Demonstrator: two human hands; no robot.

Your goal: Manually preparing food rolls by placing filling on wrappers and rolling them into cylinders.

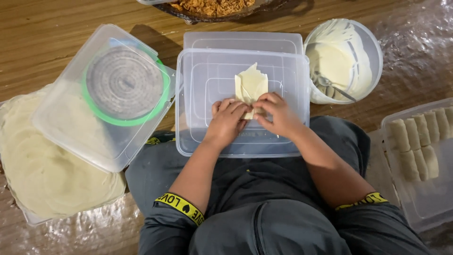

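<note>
Both hands, the left hand (228, 119) and right hand (278, 113), pinch the thin wrapper (251, 88) on the upturned box lid (288, 137) (it looks soft), and a hard tug might tear it

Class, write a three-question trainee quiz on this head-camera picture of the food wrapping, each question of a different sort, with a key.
1. True or false: both hands touch the pale folded pastry wrapper.
2. Where does the round white bowl of creamy paste stand? A) beyond the right hand B) beside the left hand C) on the lap
3. What lies in the clear plastic container at the right edge?

Key
1. True
2. A
3. Rows of finished pale rolls.
</note>
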